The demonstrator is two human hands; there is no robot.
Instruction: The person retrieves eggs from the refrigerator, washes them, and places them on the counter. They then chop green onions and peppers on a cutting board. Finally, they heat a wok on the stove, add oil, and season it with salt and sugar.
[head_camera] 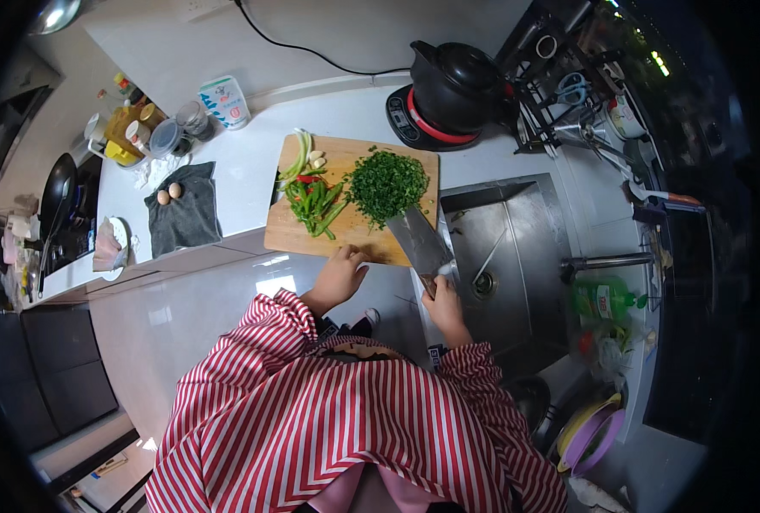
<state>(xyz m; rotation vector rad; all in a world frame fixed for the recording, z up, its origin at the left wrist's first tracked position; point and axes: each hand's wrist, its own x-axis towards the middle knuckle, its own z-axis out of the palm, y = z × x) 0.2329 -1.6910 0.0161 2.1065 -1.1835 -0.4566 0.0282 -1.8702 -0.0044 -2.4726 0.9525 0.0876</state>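
Observation:
My right hand [445, 310] grips the handle of a cleaver [419, 242], whose broad blade reaches over the right front corner of the wooden cutting board [348, 245] to the edge of a pile of chopped greens [386, 186]. At the board's front edge rests my left hand [339, 279], holding nothing, its fingers loosely bent. Sliced green peppers [315, 205] lie on the left half, with a red chili [309, 179] among them. Behind these are garlic cloves [317, 158] and scallion pieces [303, 154].
Right of the board is a steel sink [501, 256] with a faucet [611, 261]. A black kettle [463, 83] stands behind. To the left, two eggs [169, 193] sit on a dark cloth [184, 221], near a plate [120, 240] with raw meat or fish [108, 247]. Jars and bottles stand further back.

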